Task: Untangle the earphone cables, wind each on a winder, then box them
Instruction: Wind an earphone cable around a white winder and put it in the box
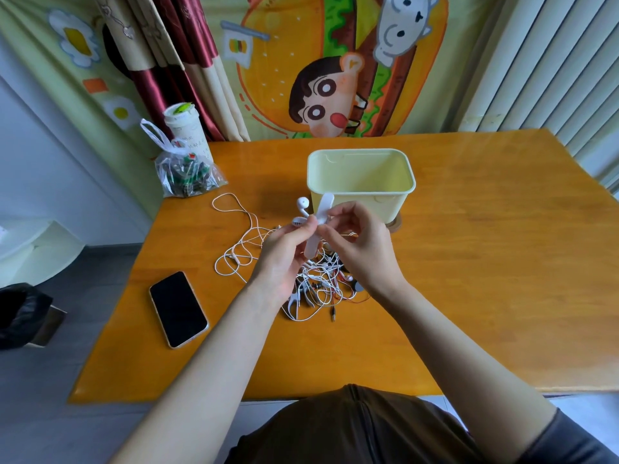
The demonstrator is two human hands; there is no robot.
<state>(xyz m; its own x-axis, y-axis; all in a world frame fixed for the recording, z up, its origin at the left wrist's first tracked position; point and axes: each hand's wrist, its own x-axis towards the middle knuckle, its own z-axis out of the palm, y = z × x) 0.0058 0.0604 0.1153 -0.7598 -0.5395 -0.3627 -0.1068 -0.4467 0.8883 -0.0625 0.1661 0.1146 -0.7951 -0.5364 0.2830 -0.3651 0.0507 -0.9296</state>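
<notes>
A dark brown shirt (351,426) is seen nearest the camera, and two bare forearms are stretched from it toward the pale yellow box (361,192). A dark-screened smartphone (178,309) is laid face up on the orange table (469,279), well to the near left of the box. In front of the box, a tangle of earphone cables (318,286) is heaped on the table, mostly white with some red and dark strands, and a jack plug (332,314) is pointed out of its near side. Above the tangle and just in front of the box, a white winder (324,206) is held tilted between both hands. Its middle is pinched by the curled thumb and forefinger of the left hand (284,259), beside which a pair of white earbuds (302,204) sticks up. The fingers of the right hand (361,246) are curled too, with thumb and fingertips closed on the winder's middle from the other side. A loose white cable (234,236) is looped over the table left of the box. The box is stood open-topped, with a brown tape roll (395,225) partly hidden at its near right corner. Farther left of the box a clear plastic bag (184,175) is set, and a lidded cup (184,128) behind that.
</notes>
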